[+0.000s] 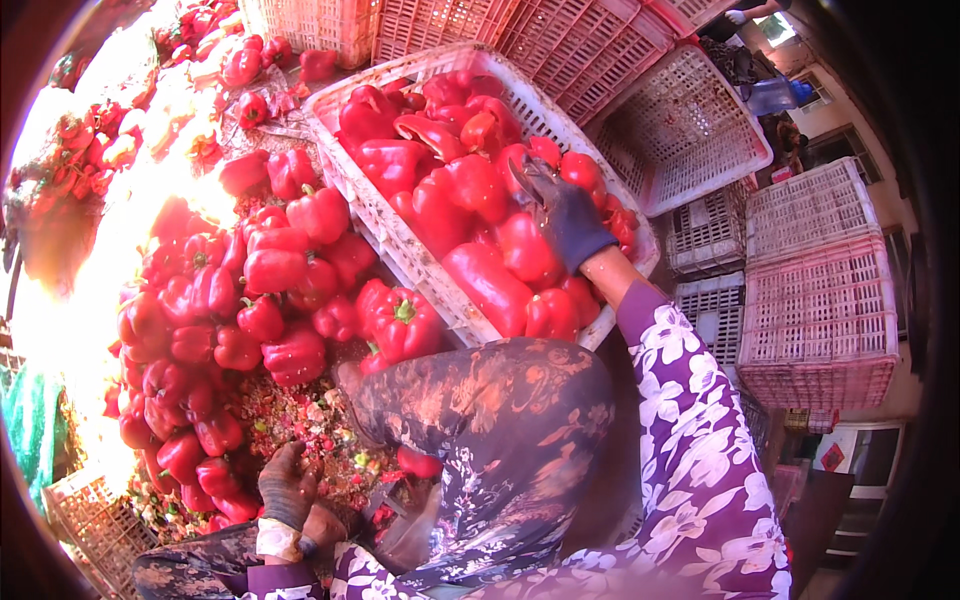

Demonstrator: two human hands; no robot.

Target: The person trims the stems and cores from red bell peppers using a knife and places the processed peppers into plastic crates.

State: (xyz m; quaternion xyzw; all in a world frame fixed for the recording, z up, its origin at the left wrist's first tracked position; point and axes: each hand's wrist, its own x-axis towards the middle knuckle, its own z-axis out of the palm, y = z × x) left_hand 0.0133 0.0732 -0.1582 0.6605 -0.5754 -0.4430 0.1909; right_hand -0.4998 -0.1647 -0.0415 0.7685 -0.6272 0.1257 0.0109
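Note:
My right hand (564,214), in a dark glove, reaches over a pale plastic crate (420,262) and touches the red bell peppers (472,184) heaped inside. A narrow grey shape shows at its fingertips; whether that is a tool or gloved fingers is unclear. Some peppers in the crate look cut open. Down at the lower left, my left hand (289,484) wears a soiled glove with a pale band at the wrist. Its fingers are curled above a litter of pepper scraps and seeds (307,412), and its palm is hidden. Beside it rises a pile of whole red peppers (217,300).
Stacked plastic crates (450,30) stand behind the full crate. At the right, a tipped crate (690,127) and more stacked crates (817,300) rise. My bent knee (495,405) lies between both hands. Another crate (101,517) sits lower left. Glare washes out the left side.

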